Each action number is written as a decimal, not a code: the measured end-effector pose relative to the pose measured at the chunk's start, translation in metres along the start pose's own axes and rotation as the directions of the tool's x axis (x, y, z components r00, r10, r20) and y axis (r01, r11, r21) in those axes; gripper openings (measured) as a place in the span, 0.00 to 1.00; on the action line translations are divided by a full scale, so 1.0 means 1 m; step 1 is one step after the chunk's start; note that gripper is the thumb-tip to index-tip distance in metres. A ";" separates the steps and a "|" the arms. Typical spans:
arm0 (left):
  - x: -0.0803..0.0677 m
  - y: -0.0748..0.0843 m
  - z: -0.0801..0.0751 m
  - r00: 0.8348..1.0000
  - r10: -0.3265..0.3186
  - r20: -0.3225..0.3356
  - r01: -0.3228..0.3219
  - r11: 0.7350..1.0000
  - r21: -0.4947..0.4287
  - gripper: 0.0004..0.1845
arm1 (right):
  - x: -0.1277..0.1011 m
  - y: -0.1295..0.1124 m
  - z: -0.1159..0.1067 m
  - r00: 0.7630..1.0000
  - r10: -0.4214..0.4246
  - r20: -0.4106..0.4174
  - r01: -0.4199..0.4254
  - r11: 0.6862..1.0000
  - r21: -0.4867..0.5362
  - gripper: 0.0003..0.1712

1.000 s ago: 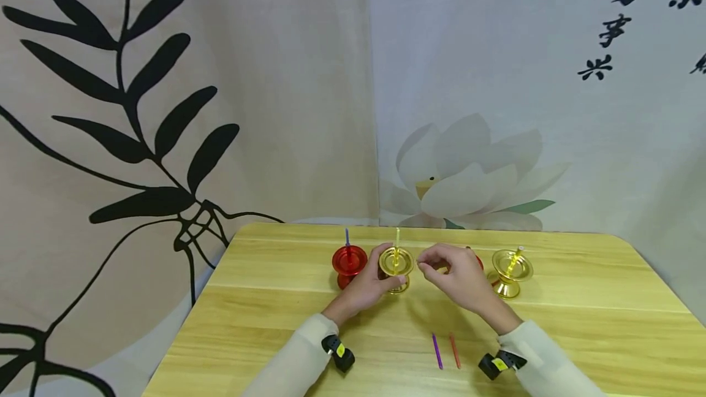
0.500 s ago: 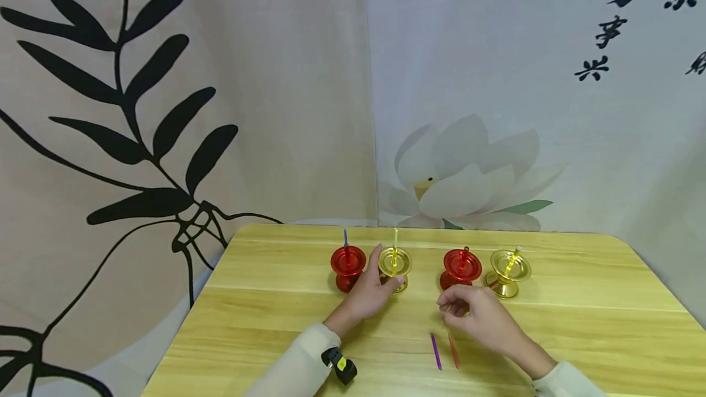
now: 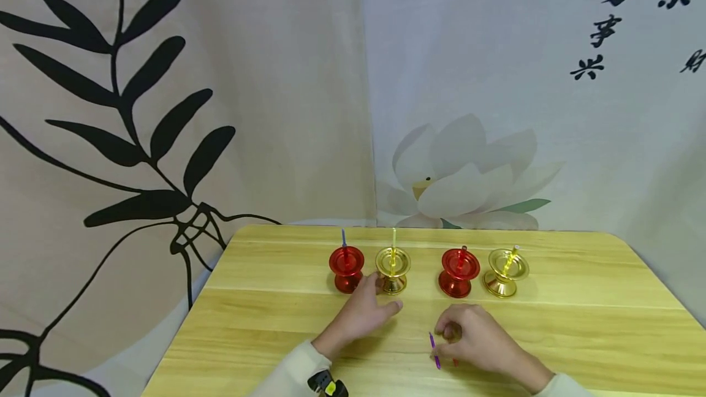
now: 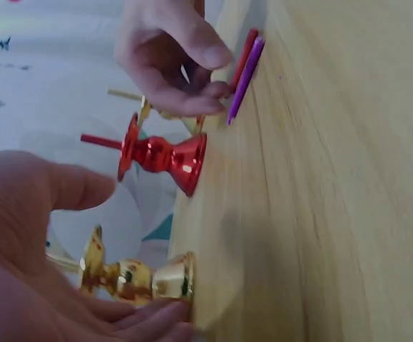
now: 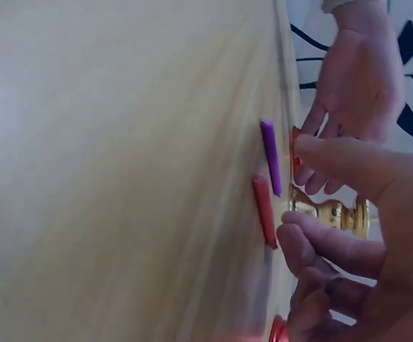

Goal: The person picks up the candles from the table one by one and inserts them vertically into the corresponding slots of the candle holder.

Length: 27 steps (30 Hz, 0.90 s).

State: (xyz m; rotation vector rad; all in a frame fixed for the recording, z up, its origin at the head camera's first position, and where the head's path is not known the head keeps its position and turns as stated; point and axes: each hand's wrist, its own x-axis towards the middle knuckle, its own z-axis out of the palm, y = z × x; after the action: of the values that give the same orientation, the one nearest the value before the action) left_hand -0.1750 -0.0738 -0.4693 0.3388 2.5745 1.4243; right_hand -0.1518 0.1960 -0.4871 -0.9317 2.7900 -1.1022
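Observation:
Two loose candles lie on the wooden table, a purple candle (image 5: 271,158) and a red candle (image 5: 264,214). My right hand (image 3: 477,339) hovers close over them, its thumb and forefinger spread apart and holding neither; in the head view it hides most of the red one. My left hand (image 3: 361,311) is beside a gold candle holder (image 3: 393,287), fingers near its base and thumb clear of it; whether they touch cannot be told. A pale yellow candle (image 3: 394,238) stands upright in this holder.
Left of the gold holder stands a red holder (image 3: 346,282) with a blue candle (image 3: 344,238). Further right are another red holder (image 3: 455,287) with a red candle and a gold holder (image 3: 500,288) with a tilted yellow candle. A printed curtain (image 3: 298,109) hangs behind the table.
My right hand has come from beside the gold holder down toward me to the loose candles. My left hand has loosened from the gold holder and drawn slightly back.

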 end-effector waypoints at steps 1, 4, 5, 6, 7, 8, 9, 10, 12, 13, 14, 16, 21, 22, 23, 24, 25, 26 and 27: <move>-0.003 0.002 0.001 1.000 -0.013 0.015 0.012 0.999 0.035 0.43 | 0.000 -0.001 0.001 1.000 -0.002 0.008 0.002 1.000 -0.014 0.18; -0.007 0.011 0.004 0.996 -0.040 0.081 0.029 0.990 0.141 0.40 | 0.001 -0.003 0.004 1.000 -0.016 0.023 0.018 0.999 -0.047 0.20; -0.008 0.014 0.005 0.993 -0.039 0.107 0.021 0.985 0.170 0.39 | 0.001 -0.004 0.005 0.999 -0.023 0.025 0.025 0.998 -0.055 0.20; -0.008 0.017 0.007 0.990 -0.036 0.136 0.010 0.981 0.192 0.38 | 0.001 -0.004 0.005 0.999 -0.031 0.027 0.032 0.998 -0.060 0.20; -0.007 0.021 0.009 0.986 -0.022 0.165 -0.012 0.980 0.198 0.36 | 0.002 -0.005 0.006 0.999 -0.038 0.029 0.040 0.997 -0.065 0.20; -0.005 0.023 0.010 0.981 -0.005 0.193 -0.034 0.979 0.200 0.36 | 0.002 -0.005 0.006 0.998 -0.046 0.030 0.048 0.997 -0.066 0.20; -0.003 0.026 0.012 0.976 0.019 0.218 -0.063 0.978 0.197 0.35 | 0.002 -0.005 0.007 0.998 -0.053 0.033 0.056 0.996 -0.067 0.19; 0.000 0.029 0.015 0.970 0.045 0.239 -0.092 0.978 0.189 0.36 | 0.003 -0.005 0.007 0.998 -0.060 0.038 0.062 0.996 -0.062 0.19; 0.008 0.033 0.020 0.959 0.099 0.264 -0.144 0.977 0.158 0.36 | 0.003 -0.006 0.008 0.996 -0.080 0.049 0.082 0.995 -0.057 0.18; 0.013 0.034 0.023 0.955 0.123 0.269 -0.165 0.976 0.141 0.36 | 0.003 -0.005 0.008 0.995 -0.087 0.057 0.090 0.995 -0.051 0.17; 0.019 0.035 0.026 0.953 0.144 0.268 -0.183 0.975 0.129 0.36 | 0.003 -0.005 0.008 0.993 -0.096 0.066 0.099 0.994 -0.042 0.17; 0.030 0.038 0.033 0.952 0.167 0.256 -0.196 0.976 0.092 0.37 | 0.002 -0.006 0.008 0.990 -0.110 0.086 0.113 0.993 -0.029 0.16; 0.058 0.044 0.052 0.959 0.215 0.184 -0.219 0.976 0.004 0.38 | 0.001 -0.008 0.005 0.987 -0.103 0.121 0.105 0.994 -0.008 0.15; 0.063 0.045 0.055 0.960 0.223 0.169 -0.223 0.975 -0.019 0.37 | 0.001 -0.009 0.005 0.987 -0.098 0.129 0.100 0.995 -0.005 0.15; 0.068 0.045 0.058 0.961 0.230 0.156 -0.225 0.973 -0.049 0.35 | 0.000 -0.010 0.004 0.986 -0.090 0.139 0.091 0.996 0.000 0.15; 0.072 0.046 0.061 0.963 0.225 0.145 -0.218 0.974 -0.064 0.36 | 0.000 -0.011 0.003 0.985 -0.083 0.150 0.083 0.997 0.006 0.15; 0.075 0.046 0.064 0.968 0.214 0.135 -0.205 0.976 -0.078 0.37 | -0.001 -0.012 0.002 0.984 -0.077 0.160 0.076 0.997 0.009 0.15; 0.078 0.047 0.067 0.972 0.197 0.126 -0.187 0.978 -0.088 0.39 | -0.002 -0.013 0.002 0.983 -0.069 0.170 0.067 0.998 0.013 0.14; 0.081 0.047 0.069 0.977 0.176 0.120 -0.165 0.982 -0.097 0.41 | -0.002 -0.013 0.001 0.982 -0.058 0.182 0.056 0.998 0.017 0.14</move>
State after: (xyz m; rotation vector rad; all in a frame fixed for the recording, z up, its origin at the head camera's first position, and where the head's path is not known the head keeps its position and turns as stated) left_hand -0.2293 0.0296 -0.4693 0.6299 2.4223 1.5113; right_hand -0.1428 0.1887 -0.4802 -1.0599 2.6237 -0.9828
